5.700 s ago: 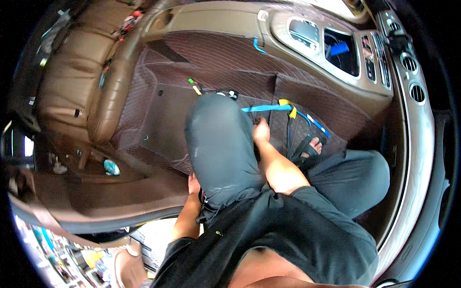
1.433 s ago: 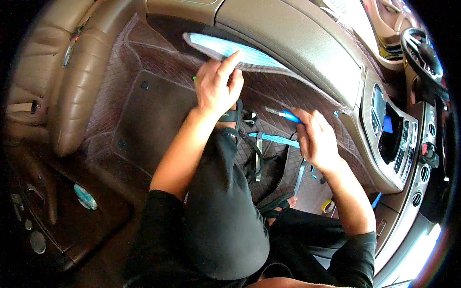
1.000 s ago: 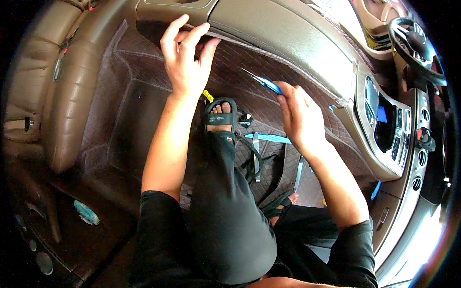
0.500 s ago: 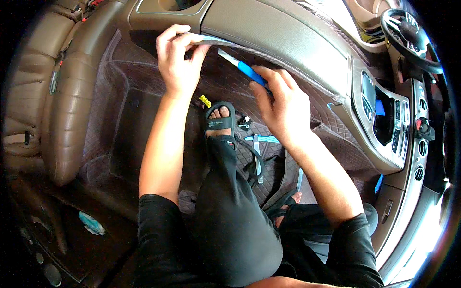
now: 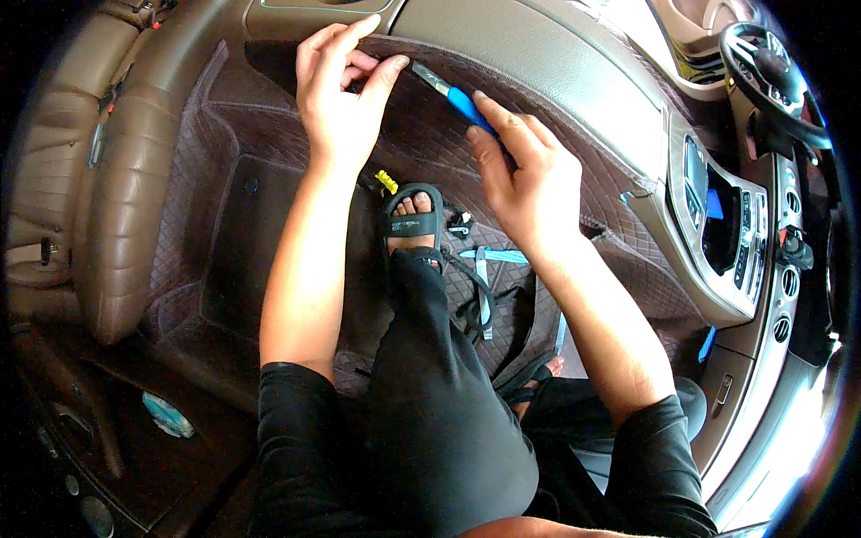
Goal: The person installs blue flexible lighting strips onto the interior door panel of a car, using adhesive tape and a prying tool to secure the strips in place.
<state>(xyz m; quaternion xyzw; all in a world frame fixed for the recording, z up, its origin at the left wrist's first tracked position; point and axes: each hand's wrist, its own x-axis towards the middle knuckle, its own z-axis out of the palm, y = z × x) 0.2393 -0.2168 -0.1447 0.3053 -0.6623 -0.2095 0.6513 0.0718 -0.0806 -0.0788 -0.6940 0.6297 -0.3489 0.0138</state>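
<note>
A utility knife [image 5: 459, 100] with a blue handle and a metal blade lies in the grip of my right hand [image 5: 529, 175], its tip pointing up and left. The blade end is close to the thumb of my left hand [image 5: 341, 108]. That hand is at the side of the centre console [image 5: 538, 85], thumb and index finger apart and the other fingers curled, with nothing visible held. Behind both hands, the dark quilted floor mat [image 5: 439, 148] rises along the console, its upper edge lying against the trim.
A brown leather seat [image 5: 117, 179] is on the left; the steering wheel [image 5: 767, 76] is at the far right. My sandalled foot [image 5: 413, 217] stands on the mat beside a yellow piece [image 5: 387, 182], with blue strips [image 5: 495, 255] and black straps [image 5: 471, 309] nearby.
My left hand has let go of the pale blue-edged flap it was pinching, and its index finger has lifted. The knife stays in my right hand, its tip slightly higher.
</note>
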